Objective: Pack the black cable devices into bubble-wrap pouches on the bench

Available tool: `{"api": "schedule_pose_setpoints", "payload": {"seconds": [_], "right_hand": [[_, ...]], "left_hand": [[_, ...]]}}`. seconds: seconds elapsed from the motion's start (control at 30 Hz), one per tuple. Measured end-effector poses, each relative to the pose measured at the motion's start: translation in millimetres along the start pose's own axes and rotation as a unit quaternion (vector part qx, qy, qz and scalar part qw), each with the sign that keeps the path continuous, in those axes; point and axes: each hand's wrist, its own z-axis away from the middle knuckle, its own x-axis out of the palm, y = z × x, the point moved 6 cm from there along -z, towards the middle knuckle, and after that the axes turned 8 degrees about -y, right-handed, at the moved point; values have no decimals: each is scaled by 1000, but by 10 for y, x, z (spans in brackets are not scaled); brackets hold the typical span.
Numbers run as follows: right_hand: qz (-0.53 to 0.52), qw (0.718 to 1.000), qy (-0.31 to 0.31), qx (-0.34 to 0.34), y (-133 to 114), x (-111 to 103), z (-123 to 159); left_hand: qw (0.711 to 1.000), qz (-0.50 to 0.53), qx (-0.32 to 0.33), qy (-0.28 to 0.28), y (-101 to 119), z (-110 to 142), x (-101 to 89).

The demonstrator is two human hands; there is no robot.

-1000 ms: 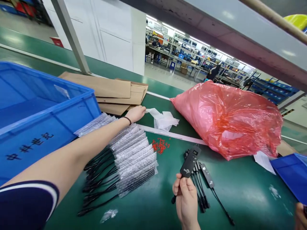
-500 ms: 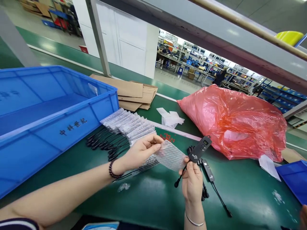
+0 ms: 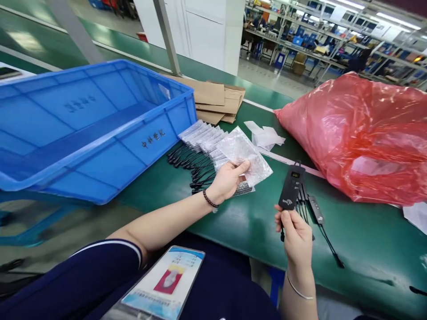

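My left hand [image 3: 228,180] pinches a clear bubble-wrap bag [image 3: 250,151] between thumb and fingers, its sheet spread flat above the bench. In my right hand [image 3: 296,231] is a black controller [image 3: 289,193] with a small lit display, gripped at its lower end and held nearly upright. Its short cable hangs below my fingers. The bag and the controller are apart. Left of the bag lies a row of bubble-wrapped pieces [image 3: 202,135], with their black cables [image 3: 187,160] trailing toward the front. Another black controller [image 3: 315,209] rests behind my right hand, beside several cables.
A large blue crate [image 3: 160,138] stands at the left. Flat cardboard pieces [image 3: 208,93] and white paper scraps [image 3: 265,135] lie at the back of the green bench [image 3: 363,240]. A big red plastic bag [image 3: 360,133] takes up the right rear. A badge [image 3: 170,280] hangs in front of me.
My hands have moved apart; before, the bubble-wrap bag reached across to the controller. The controller is now more upright. My view has tilted down, showing the badge and my lap.
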Motion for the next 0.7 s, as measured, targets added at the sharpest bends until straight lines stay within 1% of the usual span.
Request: {"api": "schedule_pose_setpoints", "payload": {"seconds": [0.07, 0.13, 0.23, 0.33, 0.4, 0.5, 0.6, 0.67, 0.7], "right_hand": [[68, 997, -29, -16, 9, 33, 81], [110, 992, -58, -37, 1, 131, 129], [148, 982, -104, -46, -3, 300, 135], [159, 977, -139, -36, 12, 375, 103], [155, 977, -146, -27, 26, 359, 85], [140, 980, -139, -12, 56, 315, 69], [114, 989, -93, 9, 106, 283, 43], [96, 994, -49, 26, 146, 266, 23], [89, 995, -35, 33, 166, 264, 16]], "left_hand": [[999, 24, 10, 26, 38, -57, -104], [998, 45, 17, 37, 29, -77, -156], [996, 68, 26, 48, -24, -71, -170], [997, 59, 16, 42, -43, -45, -132], [999, 35, -16, -1, -42, -18, -64], [989, -18, -98, -105, -91, 72, 61], [965, -74, -165, -190, -214, 206, 145], [954, -90, -179, -223, -296, 276, 184], [953, -91, -177, -229, -324, 296, 195]]}}
